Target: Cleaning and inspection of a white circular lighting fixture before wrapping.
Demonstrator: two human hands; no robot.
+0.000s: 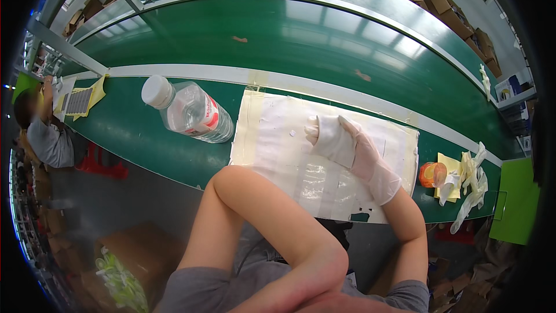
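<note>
A thin whitish glove covers my right hand (362,153), which lies over the pale work mat (269,133) on the green bench. A folded white cloth (335,139) is around its fingers, with the fingertips poking out at the left and the thumb pressed against the cloth. My bare left arm is sharply bent, its elbow at the mat's near left edge. From there the forearm folds back toward the lower edge, where what seems to be my left hand (289,290) is very close, its fingers hidden.
Left of the mat stands a clear plastic bottle (197,113) with a white cap. Right of it are an orange roll (432,174), yellow paper and crumpled gloves (476,179). A green panel (289,35) rises behind. Farther left, another person (49,133) sits at the bench.
</note>
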